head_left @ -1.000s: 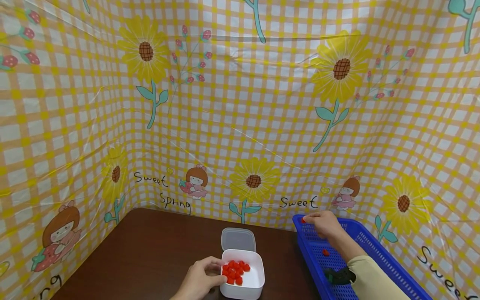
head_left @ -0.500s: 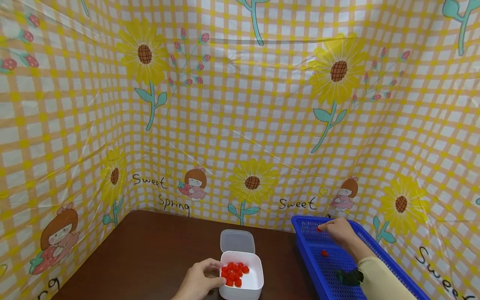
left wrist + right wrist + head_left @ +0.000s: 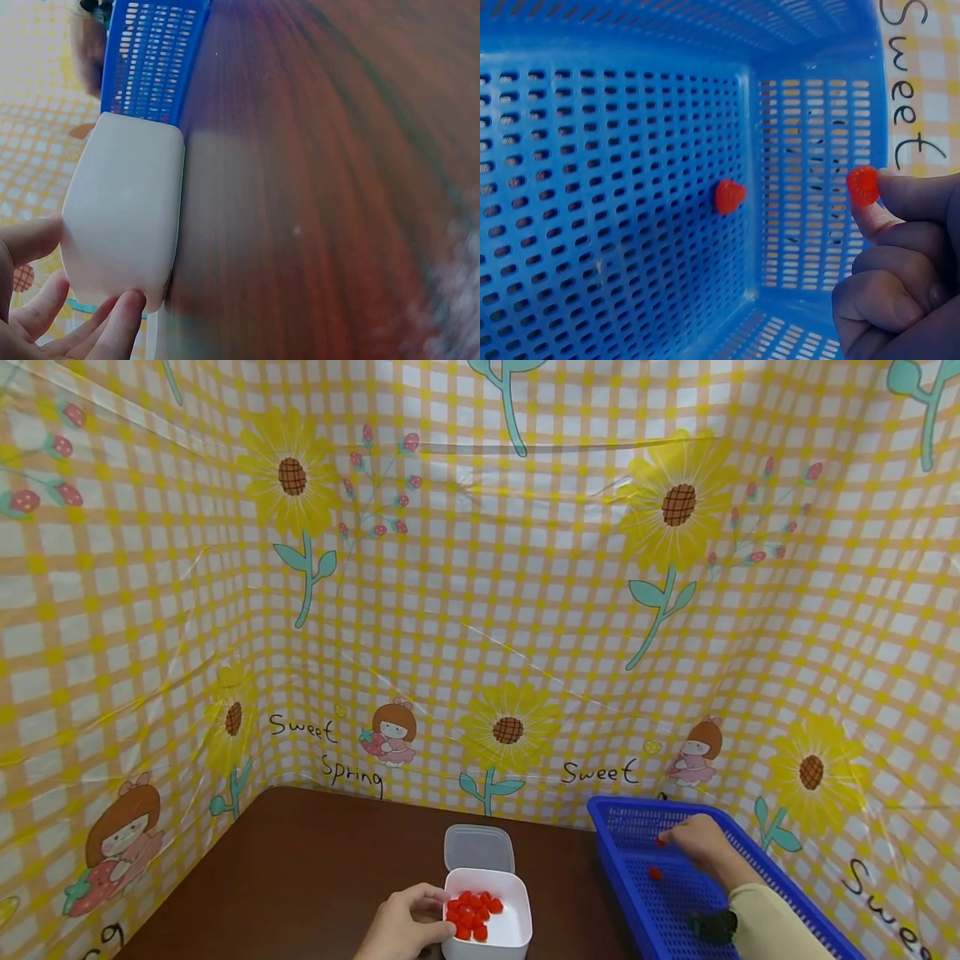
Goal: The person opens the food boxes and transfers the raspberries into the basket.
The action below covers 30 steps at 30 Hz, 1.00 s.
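Note:
A red raspberry (image 3: 863, 186) is pinched between the thumb and index finger of my right hand (image 3: 702, 842), over the blue basket (image 3: 617, 870). Another raspberry (image 3: 729, 196) lies on the basket floor, apart from the hand. On the table, a white square box (image 3: 516, 917) holds several red raspberries (image 3: 471, 913) gathered toward its left side. My left hand (image 3: 405, 923) grips this box at its left side, thumb and fingers spread along the wall. The left wrist view shows the fingertips (image 3: 129, 301) against the box's outer wall; its contents are hidden there.
A translucent lid (image 3: 478, 848) lies just behind the box. The dark brown table (image 3: 330, 860) meets a patterned cloth (image 3: 480, 610) at the back and sides. A black band (image 3: 712, 927) shows at the right wrist.
My right hand has moved rightward and nearer along the basket, still pinching the raspberry. The left hand stays on the box. The head view has shifted slightly.

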Available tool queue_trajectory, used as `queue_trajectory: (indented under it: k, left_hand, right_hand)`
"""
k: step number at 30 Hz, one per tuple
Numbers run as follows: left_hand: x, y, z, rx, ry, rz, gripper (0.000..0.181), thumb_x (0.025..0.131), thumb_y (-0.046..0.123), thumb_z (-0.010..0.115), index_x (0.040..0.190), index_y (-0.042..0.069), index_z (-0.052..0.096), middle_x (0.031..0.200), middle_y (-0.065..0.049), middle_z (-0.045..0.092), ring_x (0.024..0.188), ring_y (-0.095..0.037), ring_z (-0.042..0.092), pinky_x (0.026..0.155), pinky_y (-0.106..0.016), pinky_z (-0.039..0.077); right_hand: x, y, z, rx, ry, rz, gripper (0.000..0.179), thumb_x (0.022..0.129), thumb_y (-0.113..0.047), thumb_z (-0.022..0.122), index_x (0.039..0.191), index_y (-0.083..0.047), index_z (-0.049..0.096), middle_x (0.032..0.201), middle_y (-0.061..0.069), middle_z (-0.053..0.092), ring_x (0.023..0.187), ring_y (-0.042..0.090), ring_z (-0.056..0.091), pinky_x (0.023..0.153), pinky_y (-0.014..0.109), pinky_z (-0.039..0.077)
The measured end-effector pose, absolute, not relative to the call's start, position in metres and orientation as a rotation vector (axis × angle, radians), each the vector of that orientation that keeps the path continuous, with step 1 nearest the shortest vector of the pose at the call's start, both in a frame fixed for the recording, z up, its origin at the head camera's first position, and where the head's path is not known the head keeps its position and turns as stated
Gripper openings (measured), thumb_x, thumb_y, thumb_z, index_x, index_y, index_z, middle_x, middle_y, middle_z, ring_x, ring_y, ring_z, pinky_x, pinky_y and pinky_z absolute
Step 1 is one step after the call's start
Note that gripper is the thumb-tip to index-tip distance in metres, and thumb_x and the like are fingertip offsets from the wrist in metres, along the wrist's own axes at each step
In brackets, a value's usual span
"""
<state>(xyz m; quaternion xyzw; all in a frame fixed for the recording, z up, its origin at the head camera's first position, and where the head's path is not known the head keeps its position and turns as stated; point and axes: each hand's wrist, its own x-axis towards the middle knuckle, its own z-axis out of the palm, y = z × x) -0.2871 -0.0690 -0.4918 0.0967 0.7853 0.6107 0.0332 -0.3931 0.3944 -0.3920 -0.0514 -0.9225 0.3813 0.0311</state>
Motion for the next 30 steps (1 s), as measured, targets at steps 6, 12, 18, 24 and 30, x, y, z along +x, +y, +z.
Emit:
queue_trajectory:
  k: [6,12,18,24,30]
  left_hand:
    - [-0.286,-0.069,-0.492,0.292,2.409,1.886,0.032,0.083,0.016,0.082,0.111,0.007,0.070,0.101,-0.011,0.074,0.085,-0.024,0.072,0.081,-0.047,0.059]
    - [-0.287,-0.069,-0.492,0.325,2.453,1.869,0.031,0.082,0.018,0.083,0.109,0.011,0.071,0.099,-0.007,0.075,0.084,-0.020,0.070,0.080,-0.044,0.057]
    - [-0.284,-0.067,-0.492,0.318,2.463,1.863,0.032,0.081,0.019,0.083,0.109,0.010,0.072,0.099,-0.007,0.074,0.082,-0.021,0.070,0.083,-0.050,0.056]
    - [-0.278,-0.064,-0.490,0.309,2.459,1.879,0.031,0.081,0.018,0.083,0.109,0.010,0.071,0.099,-0.007,0.074,0.082,-0.021,0.070,0.081,-0.048,0.057]
    - [-0.274,-0.062,-0.488,0.288,2.445,1.890,0.031,0.081,0.017,0.083,0.109,0.010,0.071,0.098,-0.006,0.073,0.082,-0.021,0.070,0.080,-0.045,0.059]
  right_hand:
    - [-0.391,0.401,-0.396,-0.203,-2.866,1.180,0.047,0.088,0.000,0.064,0.059,-0.018,0.031,0.054,-0.009,0.023,0.048,0.007,0.025,0.046,0.024,0.027]
    - [-0.389,0.407,-0.396,-0.279,-2.888,1.197,0.048,0.089,-0.002,0.064,0.061,-0.019,0.030,0.056,-0.009,0.022,0.047,0.007,0.025,0.045,0.023,0.028]
    - [-0.391,0.413,-0.396,-0.274,-2.912,1.185,0.048,0.089,-0.004,0.065,0.060,-0.020,0.029,0.056,-0.009,0.020,0.046,0.007,0.023,0.044,0.024,0.029]
    - [-0.394,0.419,-0.399,-0.286,-2.931,1.164,0.047,0.088,-0.005,0.065,0.061,-0.019,0.030,0.058,-0.008,0.020,0.048,0.008,0.023,0.045,0.024,0.029]
    - [-0.393,0.418,-0.396,-0.271,-2.949,1.132,0.047,0.088,-0.007,0.067,0.061,-0.018,0.031,0.059,-0.006,0.023,0.049,0.009,0.027,0.046,0.026,0.032]
